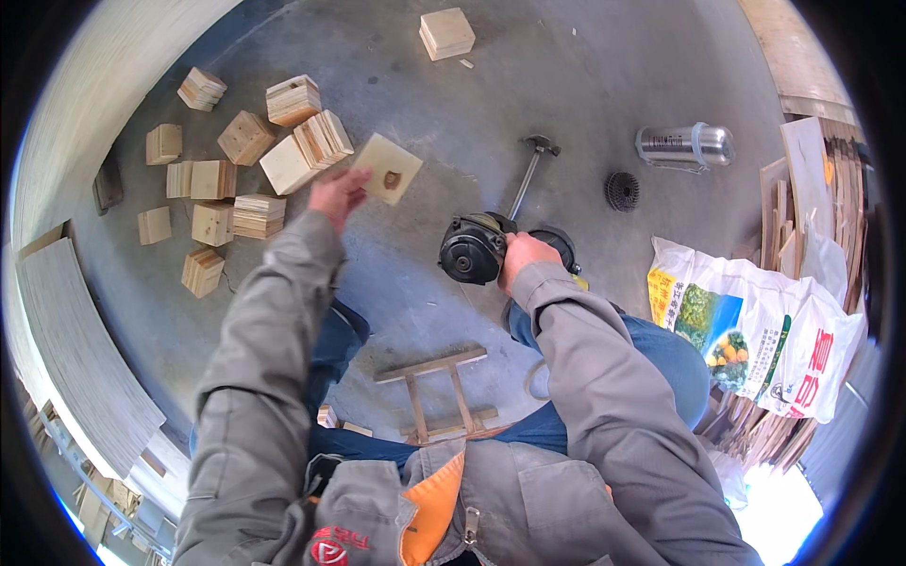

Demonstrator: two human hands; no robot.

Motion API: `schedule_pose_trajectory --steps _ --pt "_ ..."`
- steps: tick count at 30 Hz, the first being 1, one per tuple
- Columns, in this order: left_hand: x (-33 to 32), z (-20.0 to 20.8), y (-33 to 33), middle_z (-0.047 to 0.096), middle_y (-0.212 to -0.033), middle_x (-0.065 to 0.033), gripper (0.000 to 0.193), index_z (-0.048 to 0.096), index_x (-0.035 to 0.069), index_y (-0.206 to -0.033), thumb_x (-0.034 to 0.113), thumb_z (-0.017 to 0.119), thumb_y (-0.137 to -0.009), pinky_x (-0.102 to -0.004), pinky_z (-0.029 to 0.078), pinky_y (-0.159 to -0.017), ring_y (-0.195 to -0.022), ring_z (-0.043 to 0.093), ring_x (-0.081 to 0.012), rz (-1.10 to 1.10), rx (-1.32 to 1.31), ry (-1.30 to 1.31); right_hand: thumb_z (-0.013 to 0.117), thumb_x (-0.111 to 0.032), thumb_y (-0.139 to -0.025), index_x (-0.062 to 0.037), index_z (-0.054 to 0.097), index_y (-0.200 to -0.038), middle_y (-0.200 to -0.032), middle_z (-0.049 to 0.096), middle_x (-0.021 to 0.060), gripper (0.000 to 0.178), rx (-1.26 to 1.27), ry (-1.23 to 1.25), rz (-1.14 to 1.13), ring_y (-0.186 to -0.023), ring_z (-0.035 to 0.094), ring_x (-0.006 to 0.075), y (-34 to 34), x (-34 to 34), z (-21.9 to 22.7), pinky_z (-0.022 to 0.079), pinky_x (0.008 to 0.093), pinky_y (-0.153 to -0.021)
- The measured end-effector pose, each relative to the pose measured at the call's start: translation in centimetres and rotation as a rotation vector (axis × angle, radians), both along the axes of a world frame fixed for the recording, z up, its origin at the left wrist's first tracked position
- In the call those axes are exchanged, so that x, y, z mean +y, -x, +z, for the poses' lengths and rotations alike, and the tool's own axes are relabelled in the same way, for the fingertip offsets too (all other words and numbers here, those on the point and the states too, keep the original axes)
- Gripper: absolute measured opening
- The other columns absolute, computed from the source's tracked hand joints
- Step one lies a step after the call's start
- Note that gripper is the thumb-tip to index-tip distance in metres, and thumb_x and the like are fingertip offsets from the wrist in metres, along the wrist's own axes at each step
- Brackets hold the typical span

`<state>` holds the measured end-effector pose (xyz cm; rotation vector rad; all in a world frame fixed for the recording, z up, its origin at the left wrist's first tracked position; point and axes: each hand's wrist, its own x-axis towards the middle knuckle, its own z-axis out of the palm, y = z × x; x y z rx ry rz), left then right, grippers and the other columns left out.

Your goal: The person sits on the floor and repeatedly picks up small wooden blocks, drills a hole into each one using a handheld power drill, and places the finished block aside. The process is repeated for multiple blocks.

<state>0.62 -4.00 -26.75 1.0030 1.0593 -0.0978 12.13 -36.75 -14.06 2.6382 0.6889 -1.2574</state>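
Head view: the right hand (530, 258) was closed around the grip of what looked like a nail gun (470, 249), wrapped near the tool's body, probably because that placed its weight close to the palm. Left of the nail gun and a little beyond it lay a square piece of wood (396, 160) with a dark mark on its face; the left hand (337, 196) had its fingertips at that piece's edge, which left the face largely uncovered, though whether they pinched or merely touched it I cannot tell. Farther left of the nail gun, wooden blocks (288, 165) were clustered on the floor, perhaps gathered there to be within reach. A hammer (526, 181) stretched away just beyond the nail gun, partly hidden by it. To the nail gun's right were a dark coil (622, 191), a thermos (681, 145) and a printed sack (751, 325); on its near side, a wooden frame (430, 365).
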Motion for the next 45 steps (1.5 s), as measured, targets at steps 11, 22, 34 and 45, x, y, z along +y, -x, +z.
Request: schedule_pose_trajectory --steps 11,22,34,45 --pt "-12.5 -7.0 4.2 0.070 -0.120 -0.0088 0.052 0.064 0.010 -0.129 0.046 0.077 -0.094 -0.0455 0.047 -0.104 -0.115 0.064 -0.0252 0.335 0.116 0.348 0.076 -0.024 -0.083 -0.0131 0.066 -0.124 -0.124 0.068 0.0136 0.044 0.018 0.032 0.010 -0.117 0.067 0.0359 -0.3 -0.8 -0.8 0.056 0.0436 -0.099" --pt "-14.9 -6.1 5.6 0.067 -0.128 -0.0142 0.055 0.058 0.003 -0.139 0.041 0.070 -0.101 -0.0468 0.049 -0.107 -0.120 0.064 -0.0324 0.461 0.132 0.381 0.078 -0.025 -0.083 -0.0112 0.065 -0.126 -0.128 0.067 0.0145 0.047 0.002 0.010 0.019 -0.117 0.069 0.0359 -0.1 -0.7 -1.1 0.057 0.0454 -0.098" --pt "-13.4 -6.9 1.7 0.066 -0.126 -0.0130 0.054 0.057 0.001 -0.139 0.042 0.065 -0.105 -0.0449 0.055 -0.097 -0.108 0.066 -0.0284 0.399 0.058 0.356 0.076 -0.026 -0.086 -0.0135 0.065 -0.127 -0.125 0.068 0.0141 0.044 0.017 0.038 -0.003 -0.116 0.069 0.0358 -0.1 -0.2 -0.9 0.056 0.0454 -0.099" --pt "-9.4 -8.5 3.0 0.071 -0.113 -0.0121 0.070 0.063 0.007 -0.131 0.066 0.069 -0.094 -0.0414 0.056 -0.077 -0.089 0.070 -0.0246 0.215 0.299 0.209 0.074 -0.027 -0.088 -0.0121 0.066 -0.126 -0.124 0.069 0.0149 0.042 -0.005 0.044 0.005 -0.117 0.068 0.0356 0.0 -0.1 -0.5 0.055 0.0450 -0.100"
